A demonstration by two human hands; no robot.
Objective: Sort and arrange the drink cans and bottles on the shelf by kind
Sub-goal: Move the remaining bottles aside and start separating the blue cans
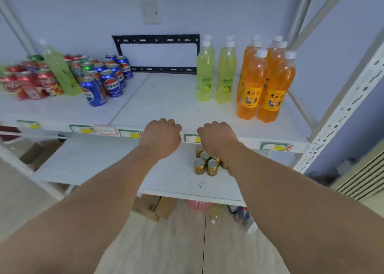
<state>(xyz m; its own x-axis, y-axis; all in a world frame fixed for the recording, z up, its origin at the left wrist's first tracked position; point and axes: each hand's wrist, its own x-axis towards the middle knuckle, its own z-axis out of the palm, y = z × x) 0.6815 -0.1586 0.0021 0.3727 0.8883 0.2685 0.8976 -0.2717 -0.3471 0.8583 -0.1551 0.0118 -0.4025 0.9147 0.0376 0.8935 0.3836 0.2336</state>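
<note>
Both hands, left hand (161, 137) and right hand (217, 135), curl empty at the upper shelf (166, 99) edge, between mixed cans (99, 80) and sorted bottles (247, 76).

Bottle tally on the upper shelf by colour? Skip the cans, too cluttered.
Yellow-green bottles: 5 (four grouped on the right, one standing among the cans on the left)
Orange bottles: 6
Total: 11
</note>
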